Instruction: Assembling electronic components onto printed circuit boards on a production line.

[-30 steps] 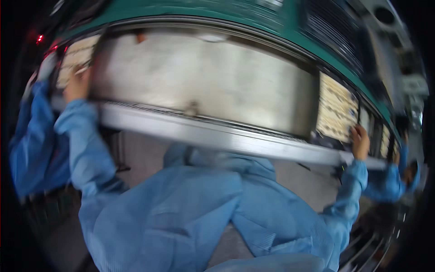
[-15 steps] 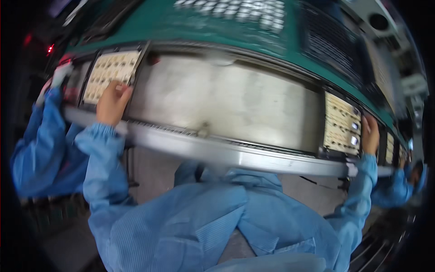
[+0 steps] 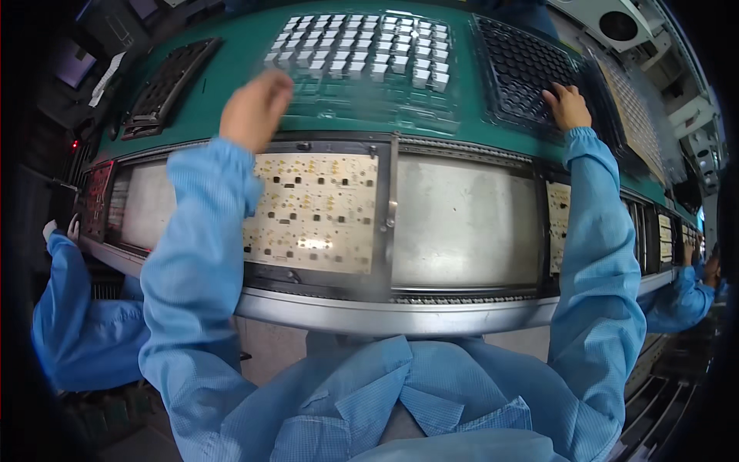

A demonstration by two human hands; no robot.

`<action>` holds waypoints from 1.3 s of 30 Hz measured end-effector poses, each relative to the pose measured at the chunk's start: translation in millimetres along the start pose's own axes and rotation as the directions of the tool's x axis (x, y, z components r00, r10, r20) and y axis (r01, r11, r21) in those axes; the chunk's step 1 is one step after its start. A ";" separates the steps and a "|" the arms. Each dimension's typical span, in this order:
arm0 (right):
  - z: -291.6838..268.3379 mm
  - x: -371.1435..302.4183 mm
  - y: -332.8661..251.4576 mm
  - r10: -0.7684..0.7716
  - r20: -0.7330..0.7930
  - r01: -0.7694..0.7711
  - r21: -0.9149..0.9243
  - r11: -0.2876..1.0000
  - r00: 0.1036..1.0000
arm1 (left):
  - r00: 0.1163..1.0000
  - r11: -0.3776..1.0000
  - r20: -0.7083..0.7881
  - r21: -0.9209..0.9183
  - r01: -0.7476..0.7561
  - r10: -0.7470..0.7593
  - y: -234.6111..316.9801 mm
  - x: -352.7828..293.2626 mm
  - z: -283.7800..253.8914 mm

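Observation:
My left hand (image 3: 255,112) is over the left edge of a clear plastic tray (image 3: 431,115) of white block-shaped parts (image 3: 358,42). Its fingers are loosely bent and a little blurred, with nothing visible in them. At the right, my right hand (image 3: 570,108) reaches to a black tray (image 3: 516,69) of round dark parts, fingertips apart at its surface. Below my left forearm lies a cream circuit board (image 3: 315,212) with small dark and yellow components, in a black frame on the conveyor. My right forearm partly hides another cream board (image 3: 558,223).
A metal conveyor (image 3: 462,223) with a silver front rail (image 3: 400,317) runs across before me. On the green bench (image 3: 200,92) a dark slotted tray (image 3: 171,85) stands left and a brown tray (image 3: 635,115) right. Co-workers in blue sleeves (image 3: 92,308) work on both sides.
Both hands have left the conveyor and moved up to the trays on the bench. The framed board on the left has shifted right along the conveyor relative to my view.

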State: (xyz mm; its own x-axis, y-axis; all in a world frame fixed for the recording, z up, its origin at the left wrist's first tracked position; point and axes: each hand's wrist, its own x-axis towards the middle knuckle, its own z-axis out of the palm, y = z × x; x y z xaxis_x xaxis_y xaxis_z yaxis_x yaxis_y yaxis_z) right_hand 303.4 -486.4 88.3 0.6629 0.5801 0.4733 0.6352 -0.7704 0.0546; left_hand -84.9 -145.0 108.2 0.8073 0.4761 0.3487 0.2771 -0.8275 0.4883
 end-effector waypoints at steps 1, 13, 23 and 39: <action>6.7 2.9 0.7 0.062 0.048 -0.060 -0.049 0.997 0.997 | 0.997 0.998 -0.081 0.054 -0.010 0.015 -29.9 20.1 2.9; 27.8 48.6 13.5 0.002 0.187 -0.025 0.119 0.993 0.982 | 0.917 0.843 0.390 0.464 -0.272 0.081 -62.8 139.0 60.1; 18.2 42.7 -0.7 -0.055 0.122 0.054 0.010 0.998 0.991 | 0.873 0.918 0.436 -0.396 -0.033 0.219 -22.3 21.1 -9.5; -28.9 6.2 -76.2 -0.052 0.055 0.031 0.329 0.944 0.997 | 0.947 0.977 0.239 -0.024 -0.214 0.213 -30.7 -59.9 14.7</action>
State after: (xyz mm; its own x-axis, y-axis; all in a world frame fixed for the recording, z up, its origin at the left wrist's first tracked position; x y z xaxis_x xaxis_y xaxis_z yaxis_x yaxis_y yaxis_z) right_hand 247.7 -431.7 112.5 0.6498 0.6332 0.4205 0.7505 -0.6223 -0.2226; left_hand -134.1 -152.5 60.6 0.9484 0.2033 0.2434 0.0852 -0.9026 0.4219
